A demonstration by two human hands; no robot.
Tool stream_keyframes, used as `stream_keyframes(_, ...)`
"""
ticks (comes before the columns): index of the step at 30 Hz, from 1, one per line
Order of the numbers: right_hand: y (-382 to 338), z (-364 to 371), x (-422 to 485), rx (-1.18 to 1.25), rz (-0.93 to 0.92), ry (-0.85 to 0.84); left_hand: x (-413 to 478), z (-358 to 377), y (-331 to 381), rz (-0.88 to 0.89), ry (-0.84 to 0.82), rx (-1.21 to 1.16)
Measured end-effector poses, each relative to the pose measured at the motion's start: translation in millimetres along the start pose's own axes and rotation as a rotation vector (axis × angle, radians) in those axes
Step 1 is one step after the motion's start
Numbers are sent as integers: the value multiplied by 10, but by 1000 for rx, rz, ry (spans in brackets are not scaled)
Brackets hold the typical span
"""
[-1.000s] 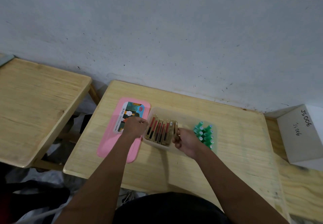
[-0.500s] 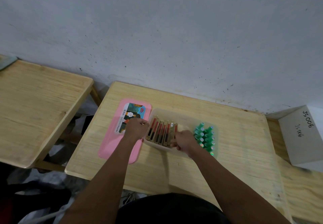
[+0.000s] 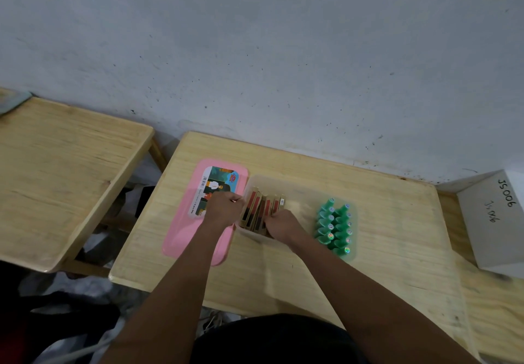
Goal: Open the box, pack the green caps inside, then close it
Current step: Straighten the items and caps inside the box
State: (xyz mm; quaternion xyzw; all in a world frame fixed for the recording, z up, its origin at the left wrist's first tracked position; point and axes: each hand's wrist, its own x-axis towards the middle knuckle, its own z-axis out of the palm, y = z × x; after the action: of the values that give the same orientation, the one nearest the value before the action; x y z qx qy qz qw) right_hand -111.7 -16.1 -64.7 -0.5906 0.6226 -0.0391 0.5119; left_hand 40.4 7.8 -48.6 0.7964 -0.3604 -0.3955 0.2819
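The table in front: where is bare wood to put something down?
Bare wood lies on the table right of the green caps and along the near edge. Crowded: the middle, where pink lid, clear box and both hands sit close together.

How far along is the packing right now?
Done: the pink lid lies off to the left, and green caps stand in the clear box. In hand: left hand and right hand are at the row of flat packs. Left: closing the box.
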Motion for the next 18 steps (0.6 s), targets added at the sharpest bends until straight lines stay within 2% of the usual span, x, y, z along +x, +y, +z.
stream_keyframes(5, -38, 84, 114, -228, -5, -30, 0, 2, 3, -5, -1, -6)
stream_keyframes(8, -53, 63, 118, -314, -26, 12, -5, 5, 4, 1, 1, -1)
stream_keyframes(14, 172, -126, 98, -203, 8, 280, 0, -3, 10, -3, -5, -6)
stream_keyframes(18, 290, -166, 146, -138, 81, 173, -1, 4, 16, 8, -6, 9)
